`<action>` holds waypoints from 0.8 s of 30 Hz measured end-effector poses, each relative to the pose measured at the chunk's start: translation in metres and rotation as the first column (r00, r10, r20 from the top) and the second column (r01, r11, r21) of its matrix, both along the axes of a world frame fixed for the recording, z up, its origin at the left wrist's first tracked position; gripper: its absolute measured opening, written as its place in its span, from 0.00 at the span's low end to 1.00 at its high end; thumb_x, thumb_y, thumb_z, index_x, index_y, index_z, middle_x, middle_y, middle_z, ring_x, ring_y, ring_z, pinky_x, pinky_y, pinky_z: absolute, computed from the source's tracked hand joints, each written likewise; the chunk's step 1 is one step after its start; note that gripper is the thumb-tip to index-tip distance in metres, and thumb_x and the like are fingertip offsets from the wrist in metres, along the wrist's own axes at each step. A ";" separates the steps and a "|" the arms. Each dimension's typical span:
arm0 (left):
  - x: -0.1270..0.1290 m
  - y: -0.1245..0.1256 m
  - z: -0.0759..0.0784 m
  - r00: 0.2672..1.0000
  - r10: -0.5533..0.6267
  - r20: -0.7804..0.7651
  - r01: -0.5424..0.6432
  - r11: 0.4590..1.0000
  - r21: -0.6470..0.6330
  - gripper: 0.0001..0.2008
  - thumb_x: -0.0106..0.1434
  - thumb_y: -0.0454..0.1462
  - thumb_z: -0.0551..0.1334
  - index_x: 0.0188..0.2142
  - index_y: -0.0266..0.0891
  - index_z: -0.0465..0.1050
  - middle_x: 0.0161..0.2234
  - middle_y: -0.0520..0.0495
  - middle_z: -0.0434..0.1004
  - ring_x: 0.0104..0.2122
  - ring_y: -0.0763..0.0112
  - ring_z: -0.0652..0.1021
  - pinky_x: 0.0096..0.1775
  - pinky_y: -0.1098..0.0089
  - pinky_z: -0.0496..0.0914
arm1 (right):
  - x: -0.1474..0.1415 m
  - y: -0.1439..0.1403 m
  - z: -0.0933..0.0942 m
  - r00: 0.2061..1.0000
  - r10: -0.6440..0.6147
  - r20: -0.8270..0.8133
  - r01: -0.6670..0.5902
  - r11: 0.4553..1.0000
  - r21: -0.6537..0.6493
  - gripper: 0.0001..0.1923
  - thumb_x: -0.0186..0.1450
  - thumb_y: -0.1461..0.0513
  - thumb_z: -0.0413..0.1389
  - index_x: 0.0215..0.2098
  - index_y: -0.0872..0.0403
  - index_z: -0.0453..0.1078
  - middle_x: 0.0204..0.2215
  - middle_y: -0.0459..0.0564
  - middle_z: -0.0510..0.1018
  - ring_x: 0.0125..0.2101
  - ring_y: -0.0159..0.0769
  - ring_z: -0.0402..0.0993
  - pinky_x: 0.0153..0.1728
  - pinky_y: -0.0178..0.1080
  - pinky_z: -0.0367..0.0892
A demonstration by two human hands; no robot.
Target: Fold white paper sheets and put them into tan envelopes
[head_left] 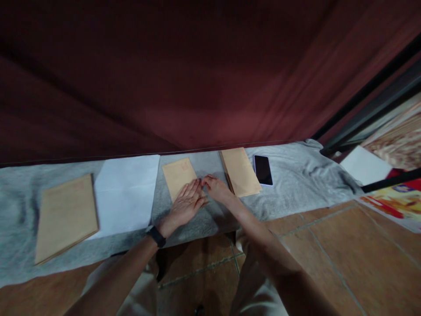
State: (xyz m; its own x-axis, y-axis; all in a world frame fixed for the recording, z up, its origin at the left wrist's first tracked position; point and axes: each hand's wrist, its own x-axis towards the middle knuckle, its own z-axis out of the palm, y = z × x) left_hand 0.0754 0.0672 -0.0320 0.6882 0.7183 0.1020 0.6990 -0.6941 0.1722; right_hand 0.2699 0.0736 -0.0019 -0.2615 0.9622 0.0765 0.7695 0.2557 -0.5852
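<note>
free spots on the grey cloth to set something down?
Bare cloth right of the phone up to the bunched end; a strip left of the left stack. Crowded mid-cloth: left hand and right hand on the envelope, between paper and right stack.

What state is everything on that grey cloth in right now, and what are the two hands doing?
Left hand: flat, palm down on the single envelope.
Right hand: fingertips at that envelope's right edge.
Single envelope: lying flat, partly covered by the left hand.
Right envelope stack: flat, untouched.
Left envelope stack: flat, untouched.
White paper: lying flat.
Phone: screen dark.
Grey cloth: spread out, rumpled at right.
</note>
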 end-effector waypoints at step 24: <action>-0.040 -0.028 0.020 0.997 -0.068 -0.044 0.068 0.998 0.007 0.24 0.74 0.39 0.51 0.66 0.33 0.64 0.68 0.34 0.64 0.68 0.56 0.65 0.68 0.51 0.58 | 0.004 -0.036 0.015 0.938 0.286 0.195 -0.298 0.954 0.039 0.26 0.68 0.58 0.63 0.64 0.49 0.69 0.66 0.53 0.69 0.63 0.43 0.67 0.64 0.49 0.61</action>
